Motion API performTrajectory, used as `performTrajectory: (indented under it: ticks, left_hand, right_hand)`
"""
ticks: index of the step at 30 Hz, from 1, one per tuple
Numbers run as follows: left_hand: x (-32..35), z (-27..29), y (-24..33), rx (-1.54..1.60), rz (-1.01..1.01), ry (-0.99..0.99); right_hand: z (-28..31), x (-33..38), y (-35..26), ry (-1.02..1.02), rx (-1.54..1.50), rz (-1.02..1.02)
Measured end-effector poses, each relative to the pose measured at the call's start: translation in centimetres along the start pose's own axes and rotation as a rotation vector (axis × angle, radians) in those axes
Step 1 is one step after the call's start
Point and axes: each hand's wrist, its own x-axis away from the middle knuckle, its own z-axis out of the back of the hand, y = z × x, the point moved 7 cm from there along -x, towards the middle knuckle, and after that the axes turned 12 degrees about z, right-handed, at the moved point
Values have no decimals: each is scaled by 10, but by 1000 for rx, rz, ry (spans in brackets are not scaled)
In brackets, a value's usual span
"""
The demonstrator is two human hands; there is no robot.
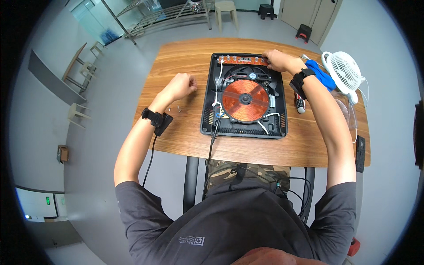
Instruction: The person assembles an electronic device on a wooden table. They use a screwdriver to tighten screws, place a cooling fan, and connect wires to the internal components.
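An opened induction cooker lies on the wooden table, its copper coil and black fan exposed. Along its far edge runs an orange control board with buttons and a small display. My right hand is at the right end of that board, fingers bent downward; what they pinch, if anything, is hidden. To the left of the cooker, my left hand is curled into a loose fist above the table, with nothing showing in it. Several small screws lie near my left wrist.
On the right of the table are a white fan, a blue cloth and a red-and-black screwdriver-like handle. A black power cord runs from the cooker over the near edge. A dark, long object sits at the right corner.
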Motion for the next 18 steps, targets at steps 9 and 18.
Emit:
performTrajectory:
  ticks: [9,18]
  left_hand:
    - [22,-12,-7,98,-1,53]
    - [26,-27,34,-30,-162,141]
  right_hand:
    - [-14,4,-31,17,-30,85]
    - [-30,19,-28,165,67,209]
